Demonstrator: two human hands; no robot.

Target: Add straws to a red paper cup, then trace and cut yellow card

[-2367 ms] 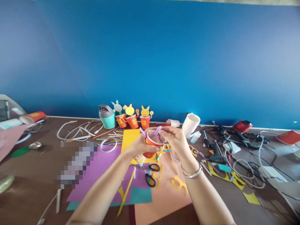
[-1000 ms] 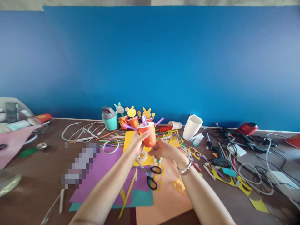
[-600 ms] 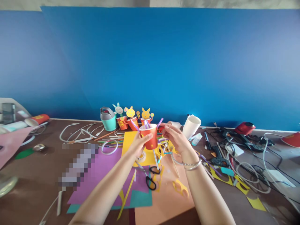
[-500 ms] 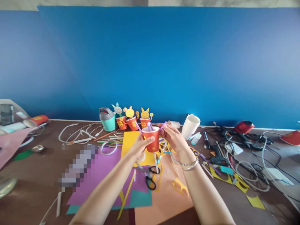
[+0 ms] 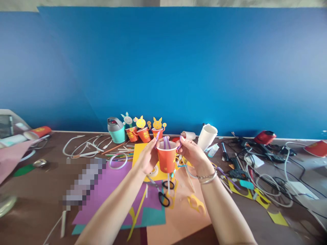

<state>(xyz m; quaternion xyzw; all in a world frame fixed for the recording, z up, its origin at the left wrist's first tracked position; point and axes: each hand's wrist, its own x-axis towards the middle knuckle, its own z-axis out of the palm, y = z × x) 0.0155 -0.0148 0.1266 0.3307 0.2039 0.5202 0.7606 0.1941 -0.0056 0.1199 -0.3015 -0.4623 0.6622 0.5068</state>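
Observation:
Between my two hands hangs a red paper cup (image 5: 167,161) with yellow print, its open white rim up. Several purple strips (image 5: 166,143) stand inside it, and a pale straw (image 5: 168,185) sticks out below its base. On the cup's left side, my left hand (image 5: 148,156) is closed with its fingertips on a purple strip end by the rim. My right hand (image 5: 192,149) pinches another purple strip end at the right side. Black-handled scissors (image 5: 163,198) lie beneath on coloured paper.
Behind stand red cups (image 5: 143,135) with animal-face cutouts, a teal-and-grey container (image 5: 117,131) and a tilted white cup (image 5: 207,136). Purple paper (image 5: 102,204) and peach paper (image 5: 176,221) cover the table's middle. At right lie a glue gun (image 5: 237,170) and tangled cables (image 5: 270,190).
My left thumb has left the cup's front, and that hand's fingers are now up at the left strip. The cup sits slightly lower and more upright. My right hand keeps its pinch.

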